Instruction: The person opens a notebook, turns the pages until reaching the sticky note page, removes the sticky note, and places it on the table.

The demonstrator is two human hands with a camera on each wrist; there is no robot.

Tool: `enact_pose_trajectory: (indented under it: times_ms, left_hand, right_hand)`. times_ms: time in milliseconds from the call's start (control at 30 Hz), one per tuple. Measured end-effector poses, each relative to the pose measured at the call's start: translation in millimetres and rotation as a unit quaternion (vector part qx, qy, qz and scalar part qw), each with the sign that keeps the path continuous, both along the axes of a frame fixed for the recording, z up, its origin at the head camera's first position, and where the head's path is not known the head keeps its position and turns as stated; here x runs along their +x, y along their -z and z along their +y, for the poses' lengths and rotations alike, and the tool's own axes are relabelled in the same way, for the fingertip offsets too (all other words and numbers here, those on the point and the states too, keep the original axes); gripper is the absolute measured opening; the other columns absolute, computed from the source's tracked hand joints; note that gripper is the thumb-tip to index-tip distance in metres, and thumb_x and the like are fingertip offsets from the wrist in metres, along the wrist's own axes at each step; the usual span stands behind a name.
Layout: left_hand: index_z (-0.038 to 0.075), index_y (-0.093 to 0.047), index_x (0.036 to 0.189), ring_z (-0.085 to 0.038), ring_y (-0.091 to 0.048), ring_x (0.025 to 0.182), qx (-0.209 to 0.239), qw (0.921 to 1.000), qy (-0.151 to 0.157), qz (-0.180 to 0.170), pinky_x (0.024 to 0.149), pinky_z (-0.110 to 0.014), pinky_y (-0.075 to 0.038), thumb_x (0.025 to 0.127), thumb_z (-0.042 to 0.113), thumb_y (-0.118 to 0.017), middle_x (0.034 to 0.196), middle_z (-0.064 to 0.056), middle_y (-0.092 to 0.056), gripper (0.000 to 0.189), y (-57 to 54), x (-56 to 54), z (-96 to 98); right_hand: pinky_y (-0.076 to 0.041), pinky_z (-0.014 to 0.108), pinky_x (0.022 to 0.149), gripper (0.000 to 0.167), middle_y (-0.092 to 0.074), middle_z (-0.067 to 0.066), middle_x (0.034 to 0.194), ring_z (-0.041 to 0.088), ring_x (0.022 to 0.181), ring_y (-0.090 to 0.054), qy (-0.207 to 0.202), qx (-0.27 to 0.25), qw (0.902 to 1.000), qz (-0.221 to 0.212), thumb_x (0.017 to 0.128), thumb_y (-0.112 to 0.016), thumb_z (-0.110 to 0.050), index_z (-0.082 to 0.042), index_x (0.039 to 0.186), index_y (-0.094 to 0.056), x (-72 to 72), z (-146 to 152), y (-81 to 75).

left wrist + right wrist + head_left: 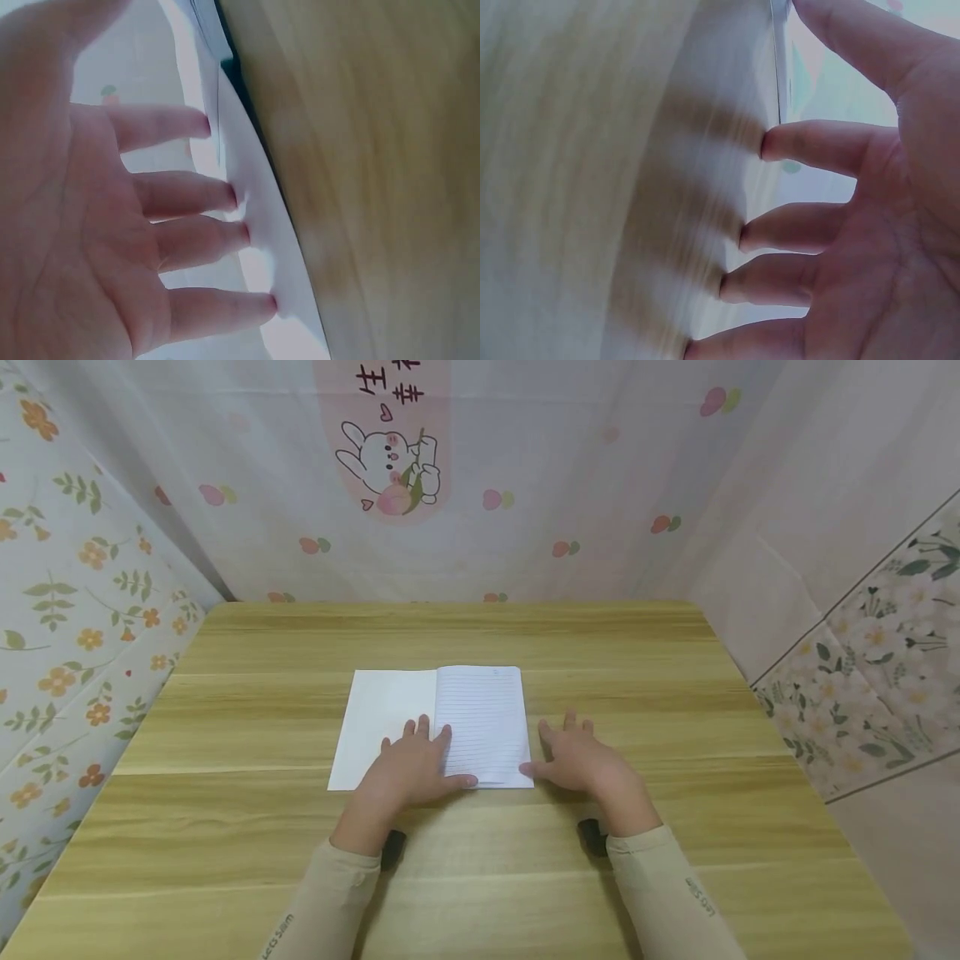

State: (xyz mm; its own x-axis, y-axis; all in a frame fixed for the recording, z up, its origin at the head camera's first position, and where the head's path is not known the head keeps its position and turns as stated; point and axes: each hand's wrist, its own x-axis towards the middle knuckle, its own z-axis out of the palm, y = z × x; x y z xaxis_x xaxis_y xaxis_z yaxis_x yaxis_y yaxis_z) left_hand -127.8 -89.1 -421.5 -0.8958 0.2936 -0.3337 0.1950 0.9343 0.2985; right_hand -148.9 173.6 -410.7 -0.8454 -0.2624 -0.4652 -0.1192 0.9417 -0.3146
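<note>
The open notebook (483,702) lies on the table (637,668), and to stay flat it needs, I think, that the left hand (411,768), fingers spread, presses evenly, while the right hand (581,760) (also spread, fingertips beside the paper) uses its thumb gently at the edge.

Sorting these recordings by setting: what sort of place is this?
Probably a small indoor desk space, screened with fabric: a wood-grain table bearing an open notebook, with a rabbit-print cloth hanging behind.
</note>
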Motion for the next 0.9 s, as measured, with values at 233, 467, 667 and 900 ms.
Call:
enact_pose_trajectory:
  times_ms: [233,467,667,900]
  left_hand:
    - [0.001,-0.038,0.163,-0.055,-0.025,0.16,-0.006,0.9998,-0.02,0.007,0.119,-0.079,-0.032,0.089,0.072,-0.072,0.169,-0.038,-0.026,0.108,1.9,3.1,9.2]
    - [0.002,-0.038,0.163,-0.053,-0.026,0.161,-0.005,0.9996,-0.028,0.004,0.12,-0.078,-0.032,0.09,0.071,-0.072,0.17,-0.036,-0.027,0.106,3.5,1.7,11.1]
    - [0.004,-0.043,0.16,-0.054,-0.026,0.16,0.035,0.9993,-0.014,-0.003,0.117,-0.081,-0.031,0.097,0.062,-0.068,0.169,-0.036,-0.029,0.09,4.2,-3.4,0.3]
    - [0.008,-0.013,0.171,-0.047,-0.028,0.161,0.172,0.9815,0.014,0.082,0.126,-0.064,-0.034,0.11,0.019,-0.057,0.178,-0.023,-0.017,0.076,-3.9,-2.5,-24.1]
  right_hand:
    - [-0.028,0.088,0.112,0.091,-0.004,0.045,0.168,0.069,0.155,-0.005,0.013,0.0,0.9999,-0.001,0.103,-0.064,-0.055,-0.001,0.167,-0.028,-0.4,-1.7,1.4]
    - [-0.028,0.088,0.112,0.091,-0.005,0.044,0.169,0.069,0.155,-0.006,0.017,0.001,0.9998,0.001,0.102,-0.065,-0.055,-0.002,0.167,-0.03,0.3,-1.5,3.5]
    - [-0.029,0.087,0.112,0.091,-0.005,0.044,0.169,0.068,0.156,-0.006,0.015,0.007,0.9999,0.005,0.102,-0.067,-0.055,-0.003,0.167,-0.03,-0.6,-1.7,2.2]
    - [-0.032,0.087,0.11,0.089,-0.006,0.046,0.168,0.069,0.155,-0.008,0.003,0.009,0.9999,0.008,0.103,-0.066,-0.052,-0.001,0.167,-0.03,0.4,-1.0,1.0]
